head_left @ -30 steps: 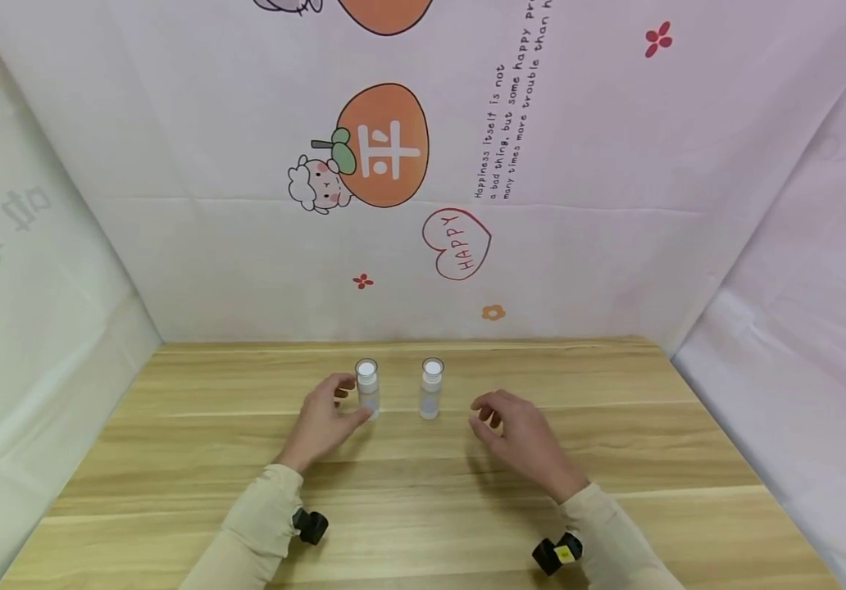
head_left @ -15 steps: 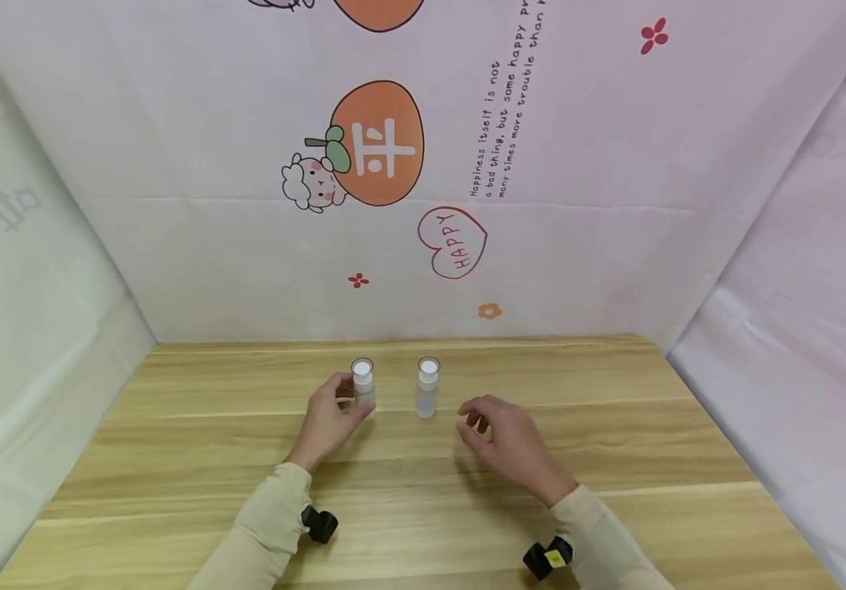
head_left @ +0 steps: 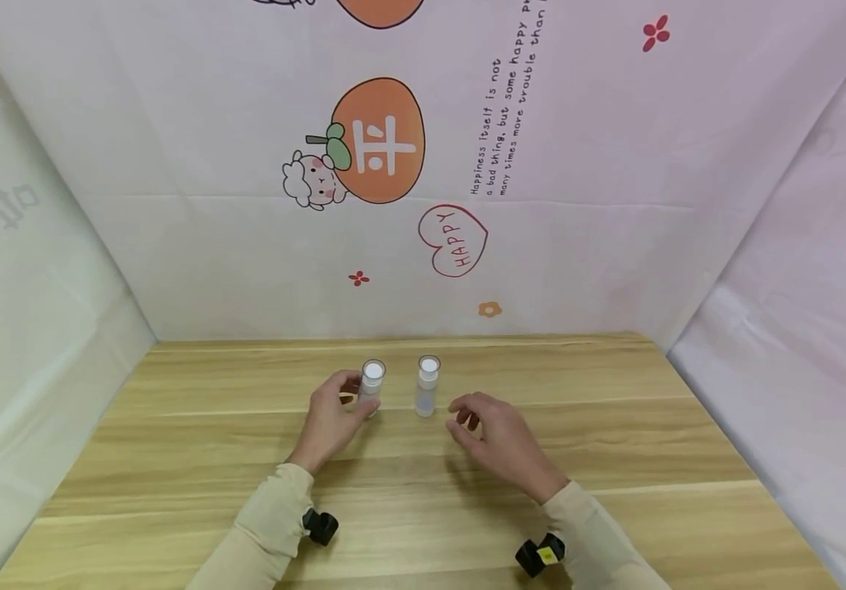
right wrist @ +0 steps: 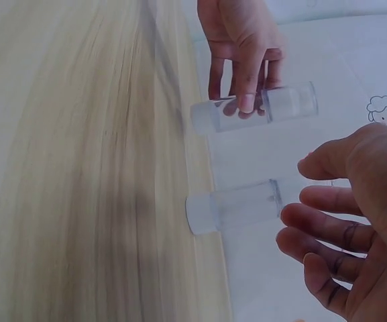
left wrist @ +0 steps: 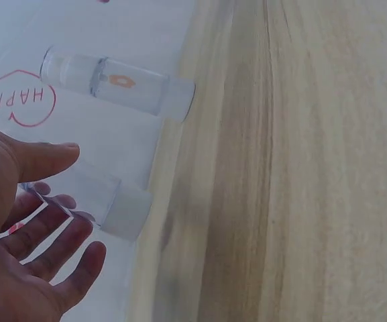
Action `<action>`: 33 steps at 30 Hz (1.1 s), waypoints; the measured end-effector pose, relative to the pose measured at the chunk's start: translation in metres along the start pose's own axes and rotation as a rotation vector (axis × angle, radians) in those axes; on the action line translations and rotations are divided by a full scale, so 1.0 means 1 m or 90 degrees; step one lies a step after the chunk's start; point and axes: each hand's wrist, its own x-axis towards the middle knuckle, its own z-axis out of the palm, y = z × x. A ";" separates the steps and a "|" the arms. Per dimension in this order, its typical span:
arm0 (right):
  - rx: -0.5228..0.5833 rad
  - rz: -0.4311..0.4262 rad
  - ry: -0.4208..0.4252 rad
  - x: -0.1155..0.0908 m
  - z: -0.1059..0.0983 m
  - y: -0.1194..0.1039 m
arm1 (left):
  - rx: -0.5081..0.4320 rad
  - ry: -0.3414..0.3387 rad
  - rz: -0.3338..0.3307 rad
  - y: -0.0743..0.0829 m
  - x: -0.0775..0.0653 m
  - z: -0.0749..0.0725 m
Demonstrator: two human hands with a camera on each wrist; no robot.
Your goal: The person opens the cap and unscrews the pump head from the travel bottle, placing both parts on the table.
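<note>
Two small clear bottles with white ends stand upright side by side in the head view. My left hand grips the left bottle, thumb in front and fingers behind; the right wrist view shows the fingers through the clear wall of this bottle. Whether its base is off the table cannot be told. The right bottle stands a short gap away, touched by neither hand. My right hand is just to its right, fingers loosely bent and holding nothing; in the right wrist view the fingertips are near the bottle.
The wood-grain table runs back to a white printed cloth wall. Similar cloth walls rise at the left and right. A black device is worn on each wrist.
My left hand has closed around the left bottle and shifted it slightly right, toward the other one. My right hand has moved left, closer to the right bottle, which stays put.
</note>
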 end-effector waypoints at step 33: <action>0.181 0.036 -0.080 0.010 0.001 -0.020 | 0.348 0.010 0.380 0.035 -0.025 0.013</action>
